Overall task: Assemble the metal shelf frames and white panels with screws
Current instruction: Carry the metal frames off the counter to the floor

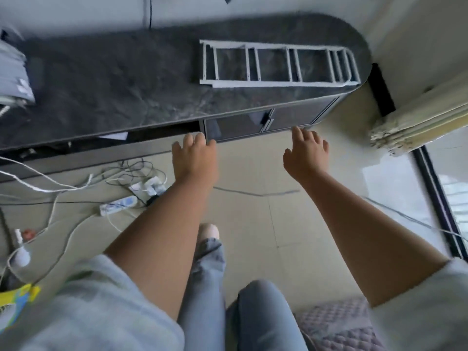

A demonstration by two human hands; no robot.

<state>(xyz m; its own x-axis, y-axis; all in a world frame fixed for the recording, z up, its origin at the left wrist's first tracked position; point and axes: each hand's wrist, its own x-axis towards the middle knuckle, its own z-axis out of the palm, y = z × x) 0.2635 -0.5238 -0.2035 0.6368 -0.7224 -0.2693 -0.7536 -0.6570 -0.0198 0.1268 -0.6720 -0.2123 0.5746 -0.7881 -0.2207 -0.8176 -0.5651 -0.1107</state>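
lying metal frame (278, 84) runs left-right, rounded end right; left hand (195, 158), right hand (306, 153) loose-fingered, empty.

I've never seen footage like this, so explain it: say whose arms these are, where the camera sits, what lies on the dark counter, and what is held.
No machine here: one camera worn on a person's head looks down at their own bare arms. The left hand and right hand stretch forward, fingers relaxed, holding nothing. Ahead is a dark counter; white metal shelf frames lie flat near its rounded end. On the floor to the left lie cables and a power strip. The picture is blurred; I can make out no screws or panels.
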